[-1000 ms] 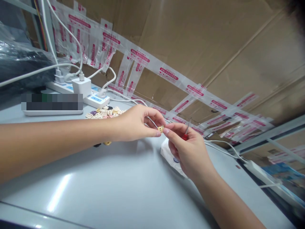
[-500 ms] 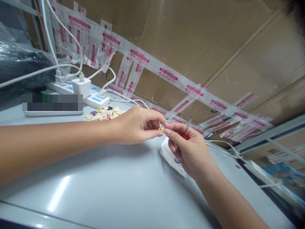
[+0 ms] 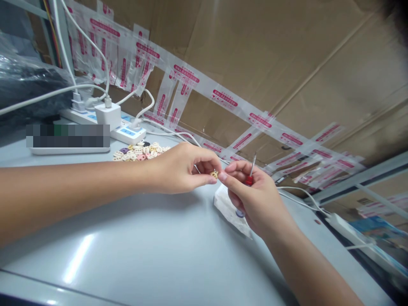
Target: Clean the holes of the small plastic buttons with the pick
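Currently, over the desk (image 3: 143, 246), toward its far edge, the fingers of the right hand (image 3: 255, 195) and left hand (image 3: 178, 168) are closed, respectively, on a metal-shafted red tool (image 3: 249, 180) and a small yellow piece (image 3: 213, 174); presumably light and stiff, the latter is best pinched by its rim.

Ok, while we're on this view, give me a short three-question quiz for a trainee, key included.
1. What is the left hand pinching between thumb and finger?
2. True or false: the pile of small pieces lies beside the power strip.
3. Where is the red tool with the metal shaft? A) in the left hand; B) in the right hand; C) in neither of the hands.

Key: 1. A small yellow piece. 2. True. 3. B.
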`<state>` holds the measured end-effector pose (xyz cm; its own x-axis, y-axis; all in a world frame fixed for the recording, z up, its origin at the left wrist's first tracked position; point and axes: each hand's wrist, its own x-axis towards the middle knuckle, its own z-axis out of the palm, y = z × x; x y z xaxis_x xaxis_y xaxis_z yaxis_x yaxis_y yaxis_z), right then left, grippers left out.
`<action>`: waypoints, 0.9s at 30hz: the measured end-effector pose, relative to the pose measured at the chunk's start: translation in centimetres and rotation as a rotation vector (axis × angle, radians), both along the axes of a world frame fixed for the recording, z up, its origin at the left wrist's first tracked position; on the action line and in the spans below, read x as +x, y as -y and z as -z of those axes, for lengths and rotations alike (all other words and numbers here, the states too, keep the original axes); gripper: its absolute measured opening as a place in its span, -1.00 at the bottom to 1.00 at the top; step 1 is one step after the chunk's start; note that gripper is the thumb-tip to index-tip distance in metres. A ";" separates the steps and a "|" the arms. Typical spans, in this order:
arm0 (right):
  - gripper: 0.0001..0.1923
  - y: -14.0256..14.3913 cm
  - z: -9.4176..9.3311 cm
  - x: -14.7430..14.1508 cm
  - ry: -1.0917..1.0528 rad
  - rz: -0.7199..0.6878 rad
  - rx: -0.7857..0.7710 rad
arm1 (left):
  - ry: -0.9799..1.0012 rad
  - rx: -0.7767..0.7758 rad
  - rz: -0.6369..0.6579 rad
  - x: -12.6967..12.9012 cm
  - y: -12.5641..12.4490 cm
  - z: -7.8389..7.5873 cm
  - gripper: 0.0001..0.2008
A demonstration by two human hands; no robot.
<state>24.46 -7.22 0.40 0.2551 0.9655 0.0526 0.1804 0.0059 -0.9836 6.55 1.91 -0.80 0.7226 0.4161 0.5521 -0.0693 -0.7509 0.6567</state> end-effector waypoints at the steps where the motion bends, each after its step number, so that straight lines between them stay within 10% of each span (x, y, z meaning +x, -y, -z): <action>1: -0.58 0.0 0.0 0.0 -0.003 -0.006 0.000 | -0.003 -0.015 0.004 0.0 0.0 0.0 -0.85; 27: -0.60 0.0 0.0 0.2 -0.072 -0.044 -0.129 | 0.038 -0.145 -0.035 0.2 0.4 -0.3 -0.90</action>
<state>24.67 -7.24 0.41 0.2109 0.9734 -0.0896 0.1121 -0.1151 -0.9870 6.73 1.55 -0.51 0.6863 0.5176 0.5110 -0.0716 -0.6510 0.7557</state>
